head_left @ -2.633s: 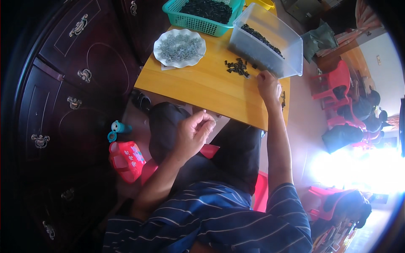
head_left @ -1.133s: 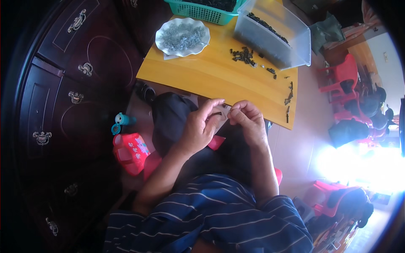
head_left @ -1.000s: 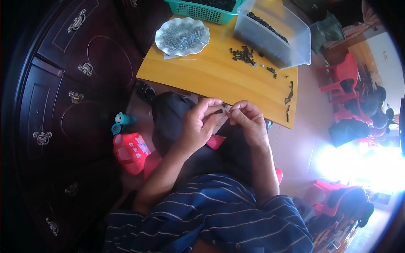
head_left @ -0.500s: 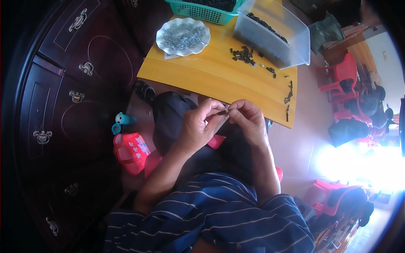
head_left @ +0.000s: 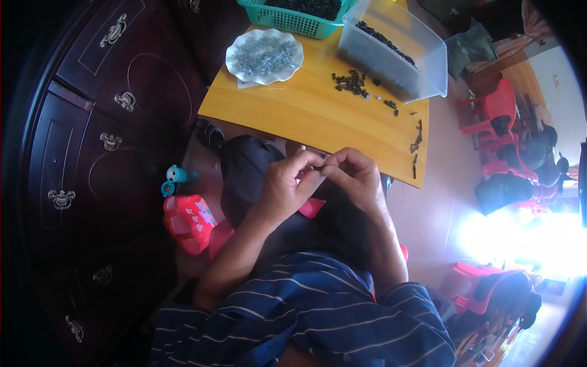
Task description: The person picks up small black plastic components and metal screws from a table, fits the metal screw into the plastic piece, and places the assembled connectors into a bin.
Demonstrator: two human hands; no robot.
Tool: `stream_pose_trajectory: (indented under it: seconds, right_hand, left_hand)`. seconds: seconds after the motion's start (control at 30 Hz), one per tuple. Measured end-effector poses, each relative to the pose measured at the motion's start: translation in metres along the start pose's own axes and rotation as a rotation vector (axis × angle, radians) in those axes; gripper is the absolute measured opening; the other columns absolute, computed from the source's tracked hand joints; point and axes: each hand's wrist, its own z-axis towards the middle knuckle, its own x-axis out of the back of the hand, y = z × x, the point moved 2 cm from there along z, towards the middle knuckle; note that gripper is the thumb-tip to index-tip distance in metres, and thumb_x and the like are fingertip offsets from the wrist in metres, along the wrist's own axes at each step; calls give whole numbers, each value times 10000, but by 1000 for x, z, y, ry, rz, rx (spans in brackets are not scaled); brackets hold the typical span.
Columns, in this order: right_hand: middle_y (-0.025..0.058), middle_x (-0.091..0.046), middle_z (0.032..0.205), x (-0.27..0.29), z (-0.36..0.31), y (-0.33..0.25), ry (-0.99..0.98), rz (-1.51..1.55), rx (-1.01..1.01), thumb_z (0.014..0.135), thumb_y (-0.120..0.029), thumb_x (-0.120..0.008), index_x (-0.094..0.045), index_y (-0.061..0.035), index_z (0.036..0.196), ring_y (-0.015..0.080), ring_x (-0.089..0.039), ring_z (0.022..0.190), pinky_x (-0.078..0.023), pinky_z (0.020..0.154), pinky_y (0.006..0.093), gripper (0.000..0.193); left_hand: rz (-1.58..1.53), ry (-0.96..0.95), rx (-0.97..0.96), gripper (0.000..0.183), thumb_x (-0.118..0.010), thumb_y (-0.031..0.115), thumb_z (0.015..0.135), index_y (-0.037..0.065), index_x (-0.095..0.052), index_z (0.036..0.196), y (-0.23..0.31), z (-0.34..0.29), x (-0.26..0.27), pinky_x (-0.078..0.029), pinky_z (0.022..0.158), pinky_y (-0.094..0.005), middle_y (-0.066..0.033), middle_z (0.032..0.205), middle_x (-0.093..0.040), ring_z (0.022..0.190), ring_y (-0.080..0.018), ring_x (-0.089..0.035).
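Observation:
My left hand and my right hand meet over my lap, just in front of the yellow wooden table. Their fingertips pinch one small dark part between them. A little pile of similar dark parts lies on the table. A few more dark parts are strung along its right edge. A white scalloped plate holds small grey metal pieces. A clear plastic bin and a green basket, both with dark parts inside, stand at the table's far side.
A dark wooden cabinet with metal handles fills the left. A red and pink bag and a small blue toy lie on the floor beside my leg. Red plastic chairs stand at the right, near bright glare.
My right hand left the pile by the bin and came back to my lap. Both hands now work a small part together, barely moving in the last second.

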Motion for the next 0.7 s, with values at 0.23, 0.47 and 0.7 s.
stream_pose_trajectory:
  seconds: [0.23,0.47,0.7]
  right_hand:
    - [35,-703,932,-4,14,-2,-133,323,-29,953,-47,-737,-664,-9,1054,103,-661,848,-547,742,264,131]
    - [49,-716,925,22,71,6,108,-88,-10,956,-120,-727,-692,-7,1113,117,-672,813,-546,748,290,196]
    - [127,-710,961,42,126,34,396,-1004,290,913,-161,-682,-746,-129,1127,359,-704,857,-567,763,467,225]
  left_hand:
    - [-495,-16,234,155,-695,-61,922,3,-665,1060,-11,0,5,-553,728,-236,-47,919,-713,813,-110,-693]
    - [-877,-14,374,146,-735,59,942,23,-690,1076,-1,1,14,-434,532,-206,-17,820,-656,646,-60,-578]
    - [-906,-24,383,137,-737,58,949,34,-691,1076,-6,2,12,-427,529,-203,-17,819,-652,637,-56,-567]
